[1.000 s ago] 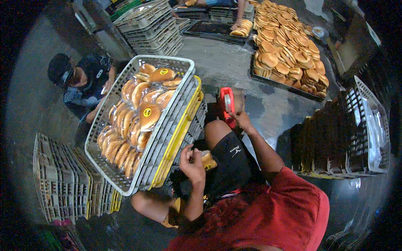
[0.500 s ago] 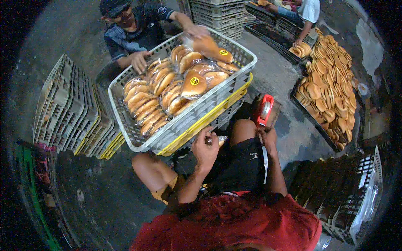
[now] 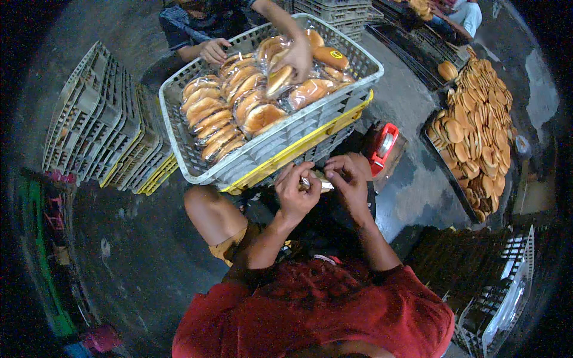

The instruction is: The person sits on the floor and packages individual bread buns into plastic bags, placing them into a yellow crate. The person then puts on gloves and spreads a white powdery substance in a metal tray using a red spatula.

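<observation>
My left hand (image 3: 296, 190) is closed, in front of the crate, around what looks like a plastic-wrapped bun (image 3: 326, 184). Only a pale, shiny part of it shows between my hands. Close beside it, my right hand (image 3: 351, 186) has its thumb and fingers pinched together at the bun's right side; whatever they hold is too small to make out. To the right of that hand, a red tape dispenser (image 3: 384, 149) rests on a brown block. Just beyond my hands, a grey plastic crate (image 3: 286, 126) holds rows of bagged buns (image 3: 210, 113).
Across the crate, a co-worker's hand (image 3: 295, 59) reaches among the bags. Loose buns (image 3: 477, 131) lie heaped on a dark tray at right. Stacked crates (image 3: 101, 125) stand at left, more (image 3: 507, 286) at lower right. Another person (image 3: 459, 21) sits at the far right.
My right hand has moved from beside the tape dispenser to my left hand. The co-worker's hand has shifted within the crate, and the bags there lie differently.
</observation>
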The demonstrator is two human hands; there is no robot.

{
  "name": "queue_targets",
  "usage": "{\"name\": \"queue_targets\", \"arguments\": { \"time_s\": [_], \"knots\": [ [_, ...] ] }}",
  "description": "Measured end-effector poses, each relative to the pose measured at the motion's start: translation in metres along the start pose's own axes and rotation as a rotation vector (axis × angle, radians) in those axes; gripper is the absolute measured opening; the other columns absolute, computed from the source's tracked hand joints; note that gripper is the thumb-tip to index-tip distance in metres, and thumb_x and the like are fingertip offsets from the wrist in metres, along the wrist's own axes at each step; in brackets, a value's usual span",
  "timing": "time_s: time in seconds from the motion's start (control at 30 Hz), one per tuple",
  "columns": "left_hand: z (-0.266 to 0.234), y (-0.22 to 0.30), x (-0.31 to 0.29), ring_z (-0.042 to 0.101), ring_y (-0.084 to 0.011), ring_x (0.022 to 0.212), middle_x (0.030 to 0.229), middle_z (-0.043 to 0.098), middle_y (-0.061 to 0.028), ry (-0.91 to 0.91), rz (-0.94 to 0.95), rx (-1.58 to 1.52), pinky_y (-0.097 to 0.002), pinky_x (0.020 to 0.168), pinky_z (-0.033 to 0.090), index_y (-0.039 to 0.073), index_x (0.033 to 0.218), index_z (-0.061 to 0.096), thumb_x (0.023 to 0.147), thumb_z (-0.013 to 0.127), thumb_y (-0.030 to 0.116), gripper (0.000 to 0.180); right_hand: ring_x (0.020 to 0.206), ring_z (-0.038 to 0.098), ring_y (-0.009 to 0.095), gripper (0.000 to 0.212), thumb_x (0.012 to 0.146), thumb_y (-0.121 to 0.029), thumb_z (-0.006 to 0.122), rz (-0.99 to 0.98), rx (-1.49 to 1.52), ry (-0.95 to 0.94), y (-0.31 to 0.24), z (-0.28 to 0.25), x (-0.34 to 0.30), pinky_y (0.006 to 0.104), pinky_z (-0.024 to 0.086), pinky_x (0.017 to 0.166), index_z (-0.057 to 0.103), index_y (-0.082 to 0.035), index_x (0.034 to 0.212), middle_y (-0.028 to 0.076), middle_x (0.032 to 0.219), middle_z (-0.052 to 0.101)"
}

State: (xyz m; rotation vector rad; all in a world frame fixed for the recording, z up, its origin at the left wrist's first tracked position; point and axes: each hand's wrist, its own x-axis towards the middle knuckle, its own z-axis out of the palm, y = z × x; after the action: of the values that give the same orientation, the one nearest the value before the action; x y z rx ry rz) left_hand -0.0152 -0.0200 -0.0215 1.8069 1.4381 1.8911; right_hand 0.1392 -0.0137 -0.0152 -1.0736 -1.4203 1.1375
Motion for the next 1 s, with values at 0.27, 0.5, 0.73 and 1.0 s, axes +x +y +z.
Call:
{"name": "queue_targets", "arguments": {
  "time_s": [0.27,0.5,0.73,1.0],
  "knots": [
    [-0.018,0.018,0.042,0.062,-0.0149,0.100,0.107,0.066,-0.0076,-0.439,-0.608,-0.454,-0.0305,0.089,0.050,-0.001,0.127,0.056,0.091,0.073,0.011,0.042,0.098,0.062,0.017,0.027,0.083,-0.018,0.078,-0.033,0.092,0.005,-0.001,-0.006,0.014,0.0324,0.048,0.093,0.067,-0.003,0.104,0.006,0.100,0.067],
    [-0.030,0.032,0.088,0.056,-0.0211,0.123,0.135,0.058,-0.0110,-0.361,-0.325,-0.399,-0.0346,0.107,0.045,-0.003,0.142,0.044,0.088,0.077,0.011,0.066,0.121,0.056,0.024,0.068,0.081,-0.014,0.081,-0.153,-0.082,0.130,-0.080,0.016,0.050,0.0351,0.044,0.104,0.048,-0.001,0.139,0.012,0.125,0.060],
    [-0.041,-0.105,0.240,0.063,-0.0312,0.118,0.122,0.068,-0.0188,-0.576,-0.205,0.398,-0.0432,0.103,0.048,0.000,0.121,0.068,0.094,0.063,0.035,0.045,0.121,0.059,0.028,0.083,0.079,-0.024,0.073,0.015,0.532,-0.235,-0.080,0.013,0.154,0.0377,0.050,0.101,0.035,-0.002,0.150,0.014,0.134,0.057],
    [-0.028,-0.114,0.210,0.061,-0.0404,0.119,0.124,0.068,-0.0222,-1.091,-0.284,0.877,-0.0560,0.102,0.045,0.001,0.117,0.072,0.081,0.053,0.081,0.089,0.119,0.062,0.030,0.063,0.077,-0.011,0.071,-0.679,-0.416,-0.386,-0.077,0.095,0.286,0.0407,0.048,0.103,0.055,-0.008,0.138,0.015,0.131,0.063]
  ]
}}
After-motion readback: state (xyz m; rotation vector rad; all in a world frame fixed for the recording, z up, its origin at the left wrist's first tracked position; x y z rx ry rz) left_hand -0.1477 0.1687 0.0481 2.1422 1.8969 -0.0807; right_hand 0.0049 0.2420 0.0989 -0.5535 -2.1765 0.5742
